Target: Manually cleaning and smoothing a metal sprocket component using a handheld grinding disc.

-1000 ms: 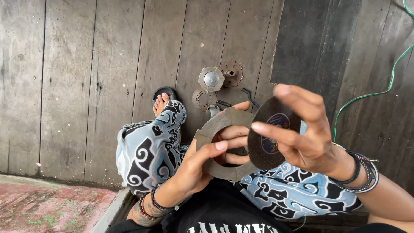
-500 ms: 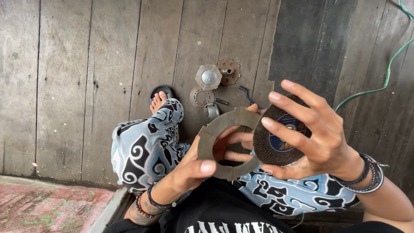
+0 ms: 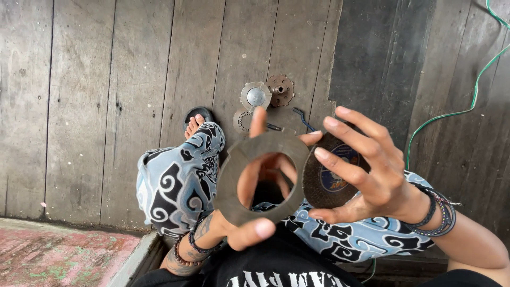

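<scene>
The left hand pinches a flat grey ring plate by its rim, thumb on the near face and fingers behind, showing through the wide centre hole. Just beside it, the right hand grips a dark abrasive disc with a blue label, fingers spread over its face. Both are held above the lap and plank floor. The ring looks stiff, probably metal and fairly weighty; its rim is the surest hold.

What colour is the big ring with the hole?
The ring is dull brownish grey, seen best in the head view.
</scene>
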